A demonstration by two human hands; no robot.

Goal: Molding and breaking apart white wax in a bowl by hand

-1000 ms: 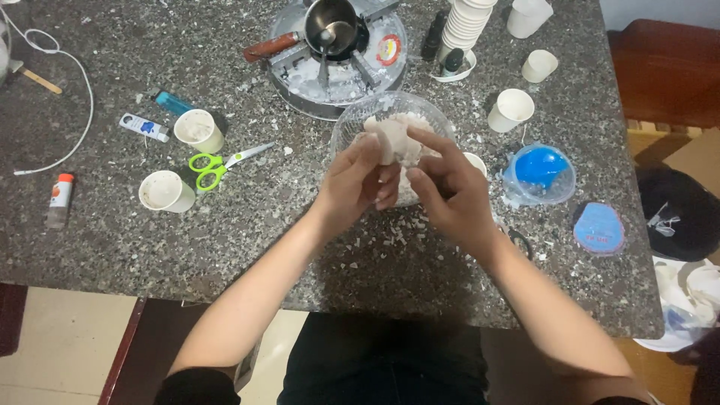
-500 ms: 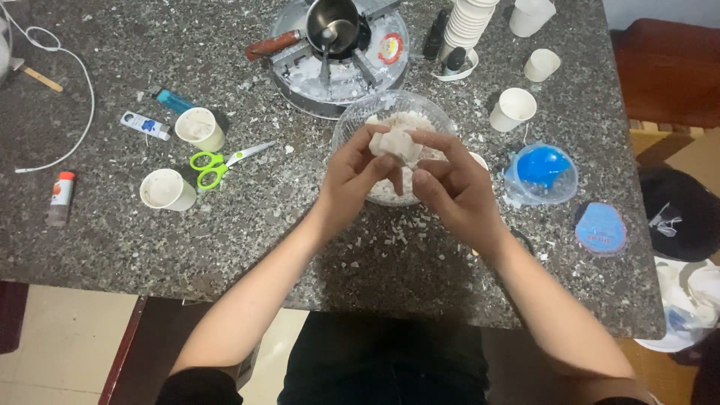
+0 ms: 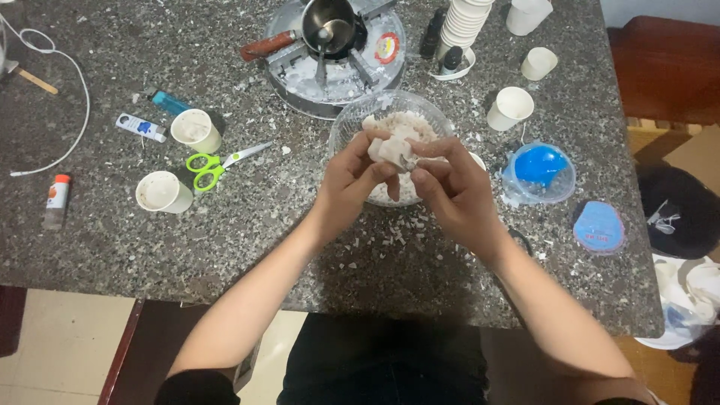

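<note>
My left hand (image 3: 351, 181) and my right hand (image 3: 454, 187) meet over a clear glass bowl (image 3: 352, 118) that holds pale crumbled pieces. Both hands pinch one whitish chunk (image 3: 391, 150) between their fingertips, just above the bowl's middle. White crumbs lie scattered on the speckled stone counter (image 3: 225, 232) in front of the bowl.
Behind the bowl stands a small gas stove (image 3: 330, 71) with a dark pot (image 3: 328, 26). At the left are green-handled scissors (image 3: 214, 166), two white cups (image 3: 163, 192), a glue tube (image 3: 141, 127) and a white cord (image 3: 71, 127). To the right: paper cups (image 3: 511, 106), a blue-filled clear tub (image 3: 538, 172), a blue lid (image 3: 598, 226).
The two hands with the chunk have shifted slightly up and away over the bowl, and the fingers have re-gripped the chunk.
</note>
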